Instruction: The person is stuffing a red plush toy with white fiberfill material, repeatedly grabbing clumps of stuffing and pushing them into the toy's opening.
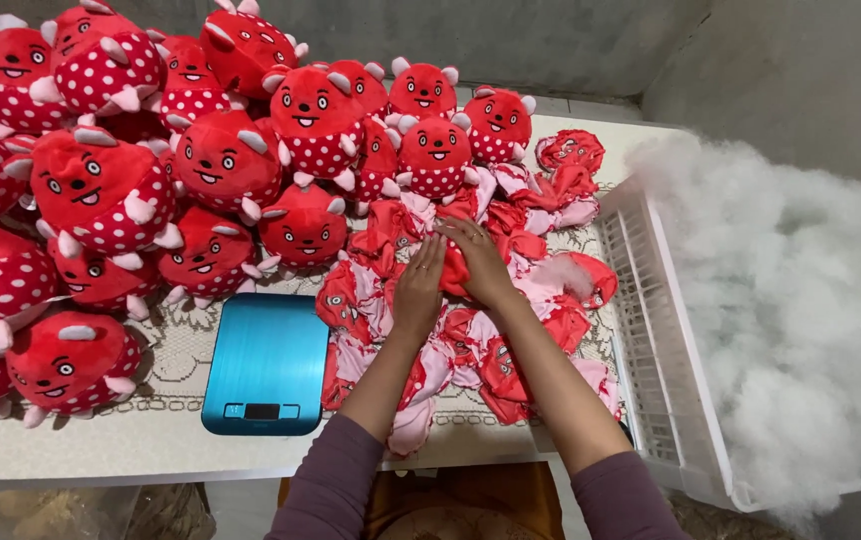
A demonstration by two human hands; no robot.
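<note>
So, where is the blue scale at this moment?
In the head view, the blue scale lies on the table, left of the left hand, just below the stuffed red toys.

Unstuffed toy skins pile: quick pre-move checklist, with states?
1. Both hands on pile: left hand and right hand rest on the unstuffed skins: ok.
2. One skin singled out and gripped: cannot tell.
3. Blue scale platform free of items: ok.
4. Scale display on: cannot tell.
5. White stuffing in the white crate beside the right arm: ok.
6. Stuffed toys apart from the skins: not ok, they touch.
</note>
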